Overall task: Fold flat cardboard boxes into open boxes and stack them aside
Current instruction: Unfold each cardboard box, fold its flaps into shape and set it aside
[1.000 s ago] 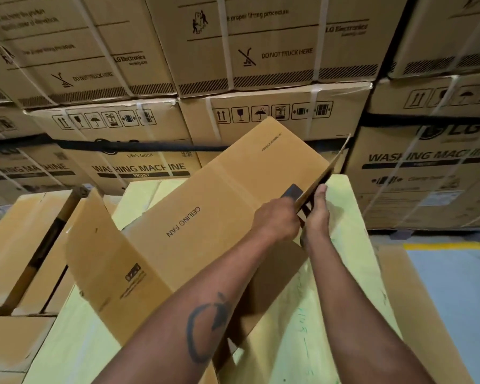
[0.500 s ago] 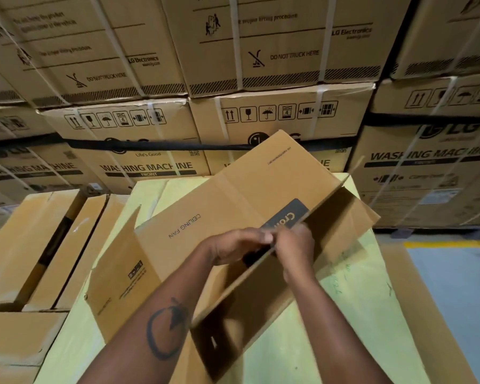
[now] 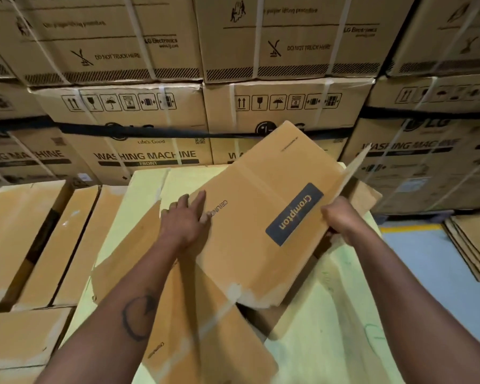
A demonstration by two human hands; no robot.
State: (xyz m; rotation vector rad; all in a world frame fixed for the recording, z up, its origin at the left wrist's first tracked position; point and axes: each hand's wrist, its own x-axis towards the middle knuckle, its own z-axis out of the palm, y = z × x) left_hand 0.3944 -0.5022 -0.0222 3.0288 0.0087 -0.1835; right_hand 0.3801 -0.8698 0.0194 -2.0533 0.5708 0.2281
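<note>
Crowding the cardboard box (image 3: 263, 217), washing-machine cartons (image 3: 150, 128) wall it in; left grip (image 3: 185, 220) flat, released, right grip (image 3: 341, 217) grasping its edge.

I see a wall of strapped washing machine cartons (image 3: 150, 128) filling the far side, stacked in rows, printed with handling symbols and "DO NOT TRUCK HERE". A black band (image 3: 155, 131) runs across the middle row. A pale yellow-green surface (image 3: 330, 328) spreads below. At right, grey-blue floor (image 3: 438, 273) with a yellow line (image 3: 410, 228) near the cartons' foot.
</note>
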